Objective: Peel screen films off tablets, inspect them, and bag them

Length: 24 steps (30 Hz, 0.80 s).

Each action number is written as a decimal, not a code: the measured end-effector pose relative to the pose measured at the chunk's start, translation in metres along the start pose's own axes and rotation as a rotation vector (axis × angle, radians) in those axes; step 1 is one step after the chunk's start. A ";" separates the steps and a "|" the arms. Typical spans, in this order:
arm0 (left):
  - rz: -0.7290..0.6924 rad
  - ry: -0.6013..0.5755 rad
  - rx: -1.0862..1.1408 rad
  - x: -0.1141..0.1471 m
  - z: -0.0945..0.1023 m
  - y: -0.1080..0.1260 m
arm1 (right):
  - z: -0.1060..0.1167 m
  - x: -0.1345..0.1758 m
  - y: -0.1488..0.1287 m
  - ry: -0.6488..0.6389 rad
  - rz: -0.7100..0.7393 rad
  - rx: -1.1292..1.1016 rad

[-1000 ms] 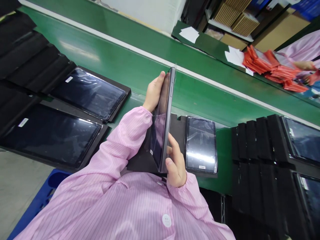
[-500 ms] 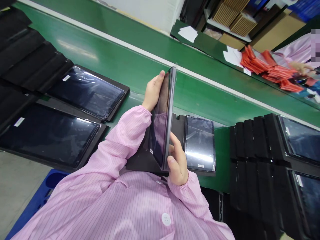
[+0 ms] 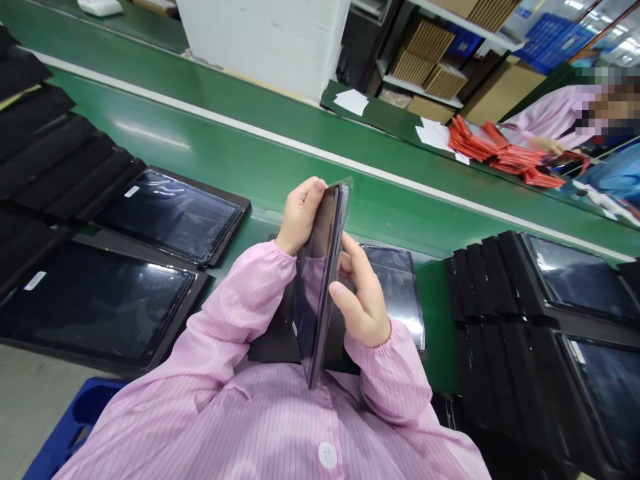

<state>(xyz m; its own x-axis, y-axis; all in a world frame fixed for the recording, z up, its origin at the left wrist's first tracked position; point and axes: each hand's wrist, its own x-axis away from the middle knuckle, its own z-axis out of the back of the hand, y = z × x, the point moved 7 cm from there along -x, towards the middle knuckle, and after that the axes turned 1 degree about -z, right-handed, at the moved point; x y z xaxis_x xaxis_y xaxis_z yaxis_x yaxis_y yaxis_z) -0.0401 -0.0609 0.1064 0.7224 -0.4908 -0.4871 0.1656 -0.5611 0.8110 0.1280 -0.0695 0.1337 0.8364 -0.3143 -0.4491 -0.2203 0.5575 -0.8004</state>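
A dark tablet (image 3: 316, 283) stands on edge in front of my chest, seen almost side-on, its screen facing left. My left hand (image 3: 303, 212) grips its upper left part, the thumb on the far end. On the back side, my right hand (image 3: 363, 293) holds it with the thumb at the edge and the fingers bent against it. A clear film (image 3: 349, 189) sticks out past the tablet's far corner. Beneath lies a black tray (image 3: 265, 340), partly hidden by my arms and the tablet. Behind my right hand, another film-covered tablet (image 3: 395, 283) rests screen up.
Two tablets in black trays lie at left, the nearer tablet (image 3: 100, 303) and the farther tablet (image 3: 173, 213), beside stacked black trays (image 3: 60, 160). More trays (image 3: 493, 280) stand at right. Across the green bench (image 3: 240, 160), a person's hand (image 3: 547, 145) is near red pouches (image 3: 505, 153).
The tablet's near end has tipped down toward my body, and its far end sits lower in view. My right hand has moved farther up along the tablet. The camera view has shifted.
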 end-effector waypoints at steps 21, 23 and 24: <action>-0.273 -0.210 -0.004 0.026 -0.022 0.051 | 0.006 -0.021 -0.004 0.019 0.042 -0.088; -0.236 -0.219 -0.011 0.032 -0.024 0.055 | 0.008 -0.023 -0.002 0.032 0.039 -0.110; -0.216 -0.226 -0.028 0.034 -0.025 0.056 | 0.009 -0.023 -0.002 0.042 0.046 -0.127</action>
<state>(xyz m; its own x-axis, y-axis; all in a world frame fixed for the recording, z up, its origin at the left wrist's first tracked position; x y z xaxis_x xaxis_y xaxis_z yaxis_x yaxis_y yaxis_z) 0.0107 -0.0924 0.1431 0.5012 -0.5000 -0.7062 0.3200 -0.6512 0.6881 0.1137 -0.0568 0.1494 0.8030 -0.3240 -0.5003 -0.3215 0.4713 -0.8213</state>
